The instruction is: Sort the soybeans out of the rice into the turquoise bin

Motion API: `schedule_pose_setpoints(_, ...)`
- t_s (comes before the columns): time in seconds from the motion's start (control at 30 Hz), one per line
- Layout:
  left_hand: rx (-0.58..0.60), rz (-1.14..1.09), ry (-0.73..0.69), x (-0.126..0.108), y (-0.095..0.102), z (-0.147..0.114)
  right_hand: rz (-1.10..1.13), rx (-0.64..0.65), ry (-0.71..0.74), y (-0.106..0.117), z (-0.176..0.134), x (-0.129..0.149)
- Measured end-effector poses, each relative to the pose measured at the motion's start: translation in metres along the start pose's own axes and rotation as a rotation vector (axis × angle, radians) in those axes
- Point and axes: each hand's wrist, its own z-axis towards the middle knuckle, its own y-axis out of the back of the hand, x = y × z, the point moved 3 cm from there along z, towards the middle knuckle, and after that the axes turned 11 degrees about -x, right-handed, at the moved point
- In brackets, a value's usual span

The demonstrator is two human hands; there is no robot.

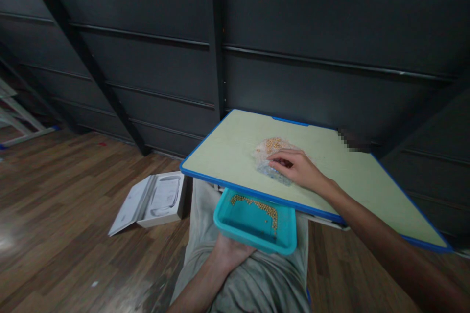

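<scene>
My left hand (233, 252) is under the near side of a shallow turquoise plastic tray (218, 217), holding it over my lap; its fingers are hidden beneath. Small round golden beads (257, 204) lie along the tray's far and right sides. Over the pale yellow-green tabletop (220, 149), my right hand (293, 167) has thumb and fingertips curled together in a pinch. Whatever is between them is too small to tell. Below and around those fingers spreads a pinkish and bluish-clear patch of tiny pieces (272, 172), with golden beads (273, 144) at its far end.
The folding table has a blue rim (205, 177) that overhangs the tray's far edge. An opened white box (165, 198) rests on the wooden floor (84, 195) to the left. A dark panelled wall (161, 68) stands behind the table. White metal legs (22, 127) appear far left.
</scene>
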Motion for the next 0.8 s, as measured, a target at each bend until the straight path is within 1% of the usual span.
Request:
schedule_pose_setpoints(0.13,0.005,-0.001,-0.011,0.0,0.006,0.001,-0.066,-0.061,0.028,0.007,0.001,-0.011)
schedule_pose_setpoints(0.27,-0.012,0.012,-0.016,-0.002,0.001,-0.001,-0.077,-0.118,0.058,0.011,0.0,-0.017)
schedule_pose_setpoints(0.4,-0.136,0.059,-0.01,-0.004,-0.009,-0.005,-0.05,-0.178,0.018,0.015,0.002,-0.02)
schedule_pose_setpoints(0.5,-0.204,0.063,-0.02,-0.005,-0.01,-0.005,-0.05,-0.231,-0.012,0.018,0.002,-0.024)
schedule_pose_setpoints(0.6,-0.2,0.025,-0.005,-0.005,-0.007,-0.004,-0.052,-0.238,-0.016,0.019,0.002,-0.026)
schedule_pose_setpoints(0.8,-0.184,-0.022,0.005,-0.003,-0.004,-0.002,-0.03,-0.203,-0.024,0.014,0.0,-0.024)
